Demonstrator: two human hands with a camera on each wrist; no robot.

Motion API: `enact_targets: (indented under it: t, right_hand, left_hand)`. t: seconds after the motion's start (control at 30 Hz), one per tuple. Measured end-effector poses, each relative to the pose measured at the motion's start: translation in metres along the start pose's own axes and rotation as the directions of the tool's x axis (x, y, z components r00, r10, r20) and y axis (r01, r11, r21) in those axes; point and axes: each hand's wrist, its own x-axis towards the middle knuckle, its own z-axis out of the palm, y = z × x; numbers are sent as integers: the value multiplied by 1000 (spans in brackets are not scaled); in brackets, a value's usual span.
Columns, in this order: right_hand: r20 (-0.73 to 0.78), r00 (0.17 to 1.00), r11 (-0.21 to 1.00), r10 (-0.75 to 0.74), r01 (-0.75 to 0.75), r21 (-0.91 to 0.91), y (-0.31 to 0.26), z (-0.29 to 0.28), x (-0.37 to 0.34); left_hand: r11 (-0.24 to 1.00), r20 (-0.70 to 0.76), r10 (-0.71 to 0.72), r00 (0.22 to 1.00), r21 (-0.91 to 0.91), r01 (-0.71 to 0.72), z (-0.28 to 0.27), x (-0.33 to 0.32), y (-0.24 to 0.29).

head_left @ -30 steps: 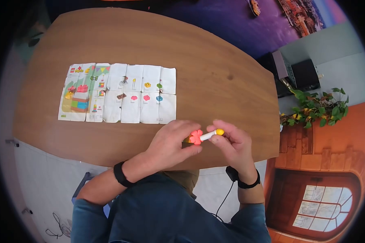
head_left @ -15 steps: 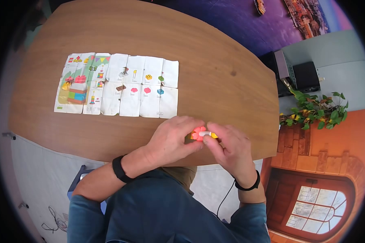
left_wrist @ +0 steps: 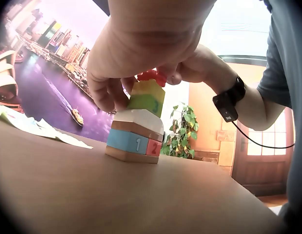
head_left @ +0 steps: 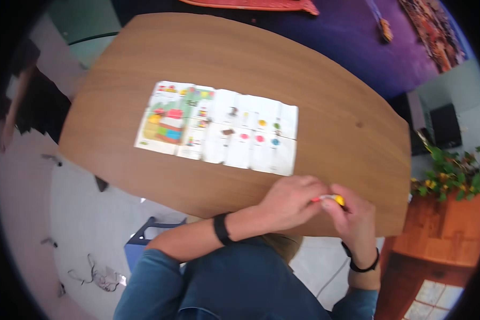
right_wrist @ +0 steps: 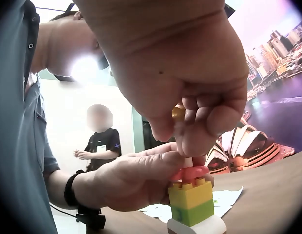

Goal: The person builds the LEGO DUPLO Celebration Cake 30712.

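Observation:
A stack of toy building bricks (left_wrist: 134, 141) stands on the table. It has a brown base, a blue brick (left_wrist: 126, 142) marked 1, a red brick (left_wrist: 153, 147) marked 2, a white rounded piece, then green and a yellow brick (right_wrist: 192, 196). On top is a red flower piece (right_wrist: 194, 173). My left hand (head_left: 296, 200) grips this flower, fingers reaching round behind the upper bricks. From above, my right hand (head_left: 354, 210) pinches a white candle piece with a yellow tip (head_left: 339, 200). The candle's white lower end (right_wrist: 188, 162) is right at the flower; fingers hide most of its stem.
An unfolded instruction sheet (head_left: 218, 152) with pictured bricks lies on the brown table (head_left: 330, 90), beyond my hands. The table's near edge runs close below my wrists. Another person (right_wrist: 103, 144) stands in the background. A leafy plant (head_left: 445, 173) is off to the right.
The candle has gone from slanting beside the flower to over it, and its stem looks shorter from above. Both hands have come closer together. The head view has swung, shifting everything rightward.

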Motion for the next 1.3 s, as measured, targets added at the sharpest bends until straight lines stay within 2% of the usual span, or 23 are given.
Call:
enact_targets:
  t: [0.03, 0.1, 0.13, 0.2, 0.23, 0.3, 0.47, 0.57, 0.63, 0.77, 0.87, 0.93, 0.97, 1.03, 1.13, 1.3]
  right_hand:
    - [2, 1000, 999, -22, 22, 36, -2, -2, 0]
    - [86, 990, 993, 113, -115, 17, -6, -9, 2]
    - [91, 991, 994, 98, -102, 39, -6, -12, 5]
    - [74, 991, 992, -115, 111, 53, -5, -21, 10]
    - [72, 990, 991, -123, 118, 69, -1, -27, 12]
    - [205, 944, 963, -258, 268, -22, 6, -36, 14]
    - [227, 938, 961, -263, 274, -21, 6, -37, 19]
    - [214, 957, 979, -193, 201, -16, 2, -35, 19]
    - [284, 957, 995, -66, 85, -54, 3, -35, 19]
    - [221, 975, 998, -29, 41, -53, 3, -28, 15]
    - [209, 977, 996, -39, 55, -71, -7, -26, 16]
    - [75, 993, 995, -96, 93, 41, -10, -25, 14]
    - [74, 994, 996, -84, 82, 30, -6, -26, 14]
    - [82, 975, 979, -204, 204, 8, 2, -26, 15]
    - [112, 979, 986, -168, 169, 4, -1, -26, 17]
    - [119, 981, 988, -155, 152, 33, -1, -27, 17]
  left_hand:
    - [999, -2, -15, 1000, 40, 15, 1, 0, -1]
    - [1000, 21, 11, 1000, 18, -11, 2, 0, -3]
    - [999, 20, 0, 1000, 42, -1, 0, -1, -2]
    - [999, 44, -39, 998, -3, 39, -2, -1, 1]
    - [999, 45, -46, 998, 13, 46, -3, 0, 1]
    - [998, 85, -60, 995, -23, 62, -4, 0, 0]
    - [995, 99, -82, 992, -42, 87, -5, 1, 0]
    - [995, 105, -89, 991, -31, 92, -5, 1, 0]
    - [996, 104, -86, 991, -20, 89, -6, 0, 0]
    - [996, 84, -78, 993, -44, 82, -4, 3, 0]
    - [995, 90, -81, 993, -49, 86, -5, 3, -1]
    - [995, 96, -90, 991, -30, 93, -5, 3, -1]
    - [995, 102, -83, 991, -44, 88, -4, 4, 0]
    - [992, 132, -120, 984, -5, 122, -6, 4, 1]
    - [993, 97, -88, 991, -65, 94, -6, 5, 0]
    - [996, 99, -76, 992, -48, 81, -7, 4, 0]
